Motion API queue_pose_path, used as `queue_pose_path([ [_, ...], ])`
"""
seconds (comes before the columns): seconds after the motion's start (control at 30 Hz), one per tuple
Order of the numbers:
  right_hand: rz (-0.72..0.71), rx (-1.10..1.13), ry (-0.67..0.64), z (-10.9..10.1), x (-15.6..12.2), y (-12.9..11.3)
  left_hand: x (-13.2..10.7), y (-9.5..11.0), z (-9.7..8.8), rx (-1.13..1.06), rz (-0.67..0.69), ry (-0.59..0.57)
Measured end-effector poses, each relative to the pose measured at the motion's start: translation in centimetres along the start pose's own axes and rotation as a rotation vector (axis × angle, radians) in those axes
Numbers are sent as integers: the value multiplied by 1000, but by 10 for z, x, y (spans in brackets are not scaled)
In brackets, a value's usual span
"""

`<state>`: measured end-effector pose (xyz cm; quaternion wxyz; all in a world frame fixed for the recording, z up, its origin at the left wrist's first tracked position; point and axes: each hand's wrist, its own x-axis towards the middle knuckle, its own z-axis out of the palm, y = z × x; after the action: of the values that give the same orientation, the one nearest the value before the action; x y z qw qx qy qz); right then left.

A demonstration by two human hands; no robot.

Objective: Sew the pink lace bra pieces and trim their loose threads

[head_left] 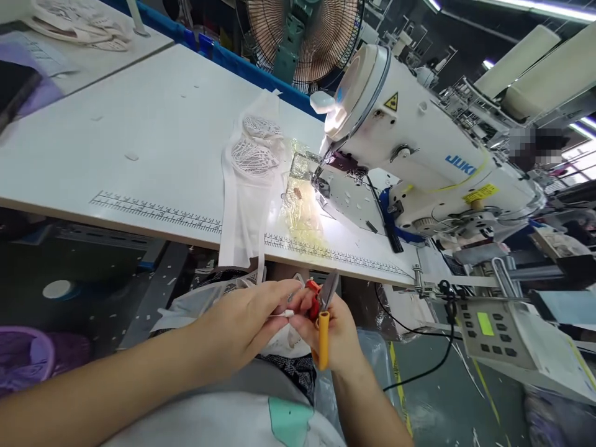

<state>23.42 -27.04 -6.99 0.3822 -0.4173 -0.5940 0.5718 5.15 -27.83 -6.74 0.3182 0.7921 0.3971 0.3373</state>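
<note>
My left hand (251, 316) is closed in a pinch at a small white piece (289, 313), which may be the end of a strap. My right hand (342, 329) meets it from the other side, its thumb close to that piece. Scissors (323, 341) with an orange handle and a short metal blade are tucked in my right hand, blade pointing up. Red material (313, 298) shows by its fingers; what it is I cannot make out. White fabric lies on my lap under both hands. A white lace bra (251, 155) rests on the table, one strap hanging over the front edge.
A JUKI sewing machine (410, 124), lamp lit, stands at the right of the white table (153, 124). Printed rulers run along its front edge. A control box (493, 329) hangs at the right, a fan (305, 37) stands behind, and a purple bin (41, 354) is at lower left.
</note>
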Motion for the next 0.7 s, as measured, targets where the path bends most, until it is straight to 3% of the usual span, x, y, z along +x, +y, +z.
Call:
queue_pose_path([
  [0.1, -43, 50, 29, 3, 1, 1, 2, 1, 3, -71, -83, -17],
  [0.17, -73, 34, 55, 4, 0, 3, 4, 2, 4, -124, -209, -26],
  [0.27, -133, 26, 87, 6, 0, 5, 9, 5, 3, -208, -372, -145],
  [0.4, -129, 16, 86, 2, 3, 4, 17, 9, 3, -418, -451, -176],
  [0.47, -109, -21, -4, -8, 4, 1, 19, 9, 2, -492, -488, -171],
  [0.63, -4, -345, -439, -38, -2, -4, 21, 2, -4, -557, -547, -210],
  [0.7, 29, -447, -514, -43, -6, -2, 22, 1, -7, -544, -585, -212],
])
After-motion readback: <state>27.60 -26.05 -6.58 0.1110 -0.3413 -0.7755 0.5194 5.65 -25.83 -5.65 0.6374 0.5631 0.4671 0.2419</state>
